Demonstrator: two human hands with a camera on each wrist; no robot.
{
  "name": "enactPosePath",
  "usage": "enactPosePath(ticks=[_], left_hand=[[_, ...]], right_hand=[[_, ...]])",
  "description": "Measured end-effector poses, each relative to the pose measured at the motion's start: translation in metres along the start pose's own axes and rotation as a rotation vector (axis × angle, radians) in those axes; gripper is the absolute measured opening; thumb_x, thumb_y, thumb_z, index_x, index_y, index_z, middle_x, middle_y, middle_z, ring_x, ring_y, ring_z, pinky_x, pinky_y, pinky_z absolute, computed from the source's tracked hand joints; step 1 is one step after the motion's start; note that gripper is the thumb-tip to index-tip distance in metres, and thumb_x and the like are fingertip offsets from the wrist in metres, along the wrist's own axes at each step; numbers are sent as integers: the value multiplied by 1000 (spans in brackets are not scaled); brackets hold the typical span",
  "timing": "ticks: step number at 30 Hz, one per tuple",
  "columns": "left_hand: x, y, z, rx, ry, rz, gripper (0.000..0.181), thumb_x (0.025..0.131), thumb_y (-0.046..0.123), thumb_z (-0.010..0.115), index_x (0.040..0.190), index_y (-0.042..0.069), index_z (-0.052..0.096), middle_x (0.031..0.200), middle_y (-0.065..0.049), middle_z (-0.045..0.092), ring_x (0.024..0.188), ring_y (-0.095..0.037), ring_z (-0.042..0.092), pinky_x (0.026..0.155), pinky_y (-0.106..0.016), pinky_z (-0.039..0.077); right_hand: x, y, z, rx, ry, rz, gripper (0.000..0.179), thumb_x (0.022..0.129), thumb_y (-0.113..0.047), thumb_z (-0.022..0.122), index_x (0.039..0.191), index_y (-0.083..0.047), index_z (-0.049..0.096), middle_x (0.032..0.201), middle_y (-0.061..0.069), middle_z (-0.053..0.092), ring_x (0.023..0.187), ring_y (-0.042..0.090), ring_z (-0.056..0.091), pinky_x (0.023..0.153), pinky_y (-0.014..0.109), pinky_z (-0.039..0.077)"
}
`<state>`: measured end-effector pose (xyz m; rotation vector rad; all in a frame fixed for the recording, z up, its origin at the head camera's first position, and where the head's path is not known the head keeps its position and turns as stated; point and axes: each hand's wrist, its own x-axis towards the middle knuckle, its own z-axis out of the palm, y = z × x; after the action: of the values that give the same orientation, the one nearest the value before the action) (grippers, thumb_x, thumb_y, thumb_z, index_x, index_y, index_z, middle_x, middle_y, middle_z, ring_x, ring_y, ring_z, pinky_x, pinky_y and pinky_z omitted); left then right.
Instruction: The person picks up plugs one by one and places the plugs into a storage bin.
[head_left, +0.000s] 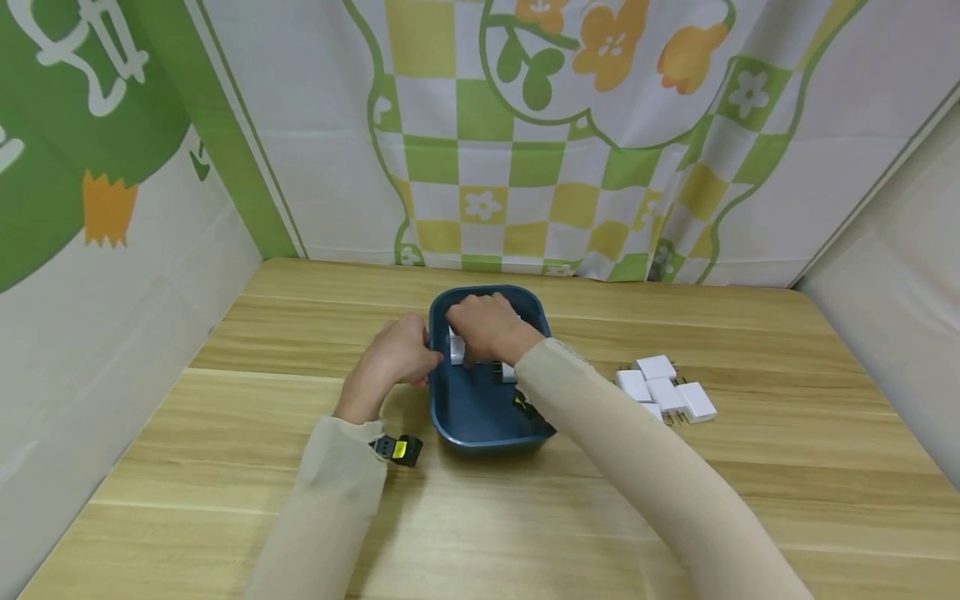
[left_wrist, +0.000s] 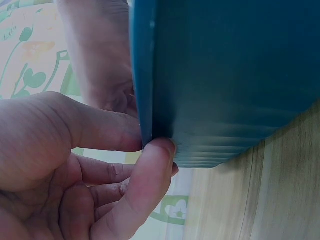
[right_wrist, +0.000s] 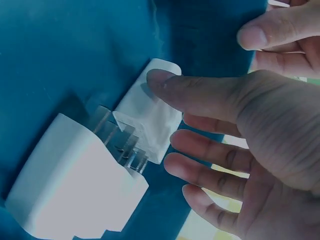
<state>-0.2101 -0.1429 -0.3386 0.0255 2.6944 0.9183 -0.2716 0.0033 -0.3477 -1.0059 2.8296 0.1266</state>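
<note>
Inside a dark blue bin, the right hand pinches a white adapter while the left hand grips the rim.
Near the far left corner, the right thumb lies on the adapter's face, the index finger behind it and the other fingers loosely bent; more white plugs sit just beside, metal prongs between. Outside, the left thumb and forefinger close on the bin's edge. White chargers lie clustered on the wooden table to the right.

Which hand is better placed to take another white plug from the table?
Probably the right hand, once free from its plug in the blue bin: it is nearer the white plugs outside. The left hand pinches the bin's left rim.
</note>
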Motion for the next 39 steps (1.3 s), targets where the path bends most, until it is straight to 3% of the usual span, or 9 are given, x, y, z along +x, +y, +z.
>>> enactPosePath(ticks=[8,24,39], left_hand=[[1,-1,1,9,-2,-1,21,96,10,61,78,1,67,61,-9,65,65,-27,71,55,-27,48],[0,1,1,-3,-14,-21,19,98,11,63,83,0,65,65,-11,64,65,-27,70,56,-27,49],[1,-1,2,-9,8,-6,20,98,9,63,81,-1,66,65,-11,64,63,-27,71,55,-26,50]], right_hand=[[-13,5,-10,29,2,-1,45,82,-31,87,118,-12,69,113,0,68,103,21,63,91,44,48],[-40,15,-19,41,33,7,50,84,-35,84,127,-13,68,122,5,66,112,25,62,97,47,47],[-73,23,-23,106,139,-4,45,85,-35,83,122,-12,70,109,6,66,94,22,62,83,42,50]])
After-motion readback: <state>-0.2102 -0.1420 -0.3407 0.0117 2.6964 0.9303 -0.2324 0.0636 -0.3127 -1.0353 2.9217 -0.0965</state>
